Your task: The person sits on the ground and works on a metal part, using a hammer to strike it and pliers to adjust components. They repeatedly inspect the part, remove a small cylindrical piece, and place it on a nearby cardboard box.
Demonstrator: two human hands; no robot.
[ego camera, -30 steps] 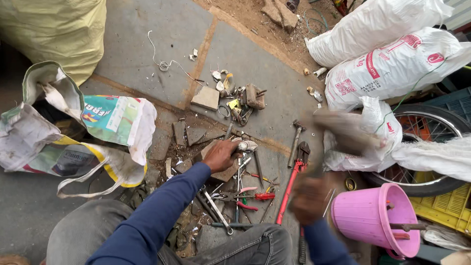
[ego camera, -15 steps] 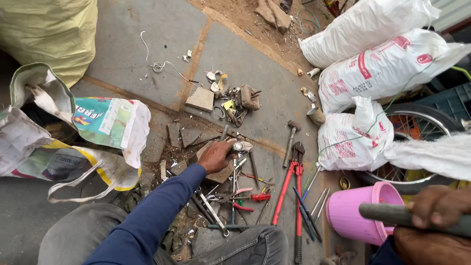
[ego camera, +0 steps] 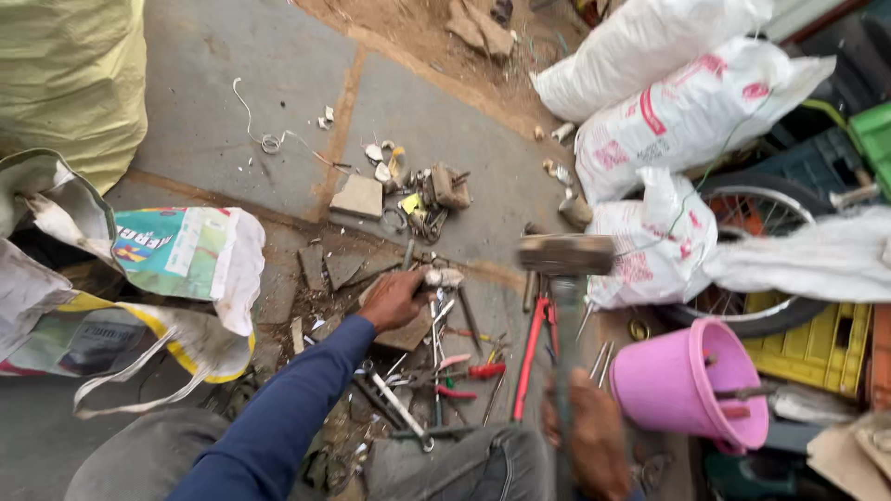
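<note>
My left hand (ego camera: 394,299), in a dark blue sleeve, rests on a flat piece of stone (ego camera: 401,325) on the ground and holds a small pale metal part (ego camera: 445,276) against it. My right hand (ego camera: 587,436), blurred by motion, grips the handle of a hammer (ego camera: 564,255). The hammer's head hangs in the air to the right of the left hand. Red-handled cutters (ego camera: 531,348), pliers (ego camera: 469,371) and several loose metal rods lie scattered around the stone.
A pink bucket (ego camera: 687,385) stands at the right by a bicycle wheel (ego camera: 752,218) and white sacks (ego camera: 687,111). Open printed bags (ego camera: 176,255) lie at the left. Scrap parts (ego camera: 427,195) and a flat tile (ego camera: 359,197) sit farther out on the pavement.
The hammer, raised a second ago and drawn back low to the right half a second ago, has swung forward again. My left hand has stayed on the stone.
</note>
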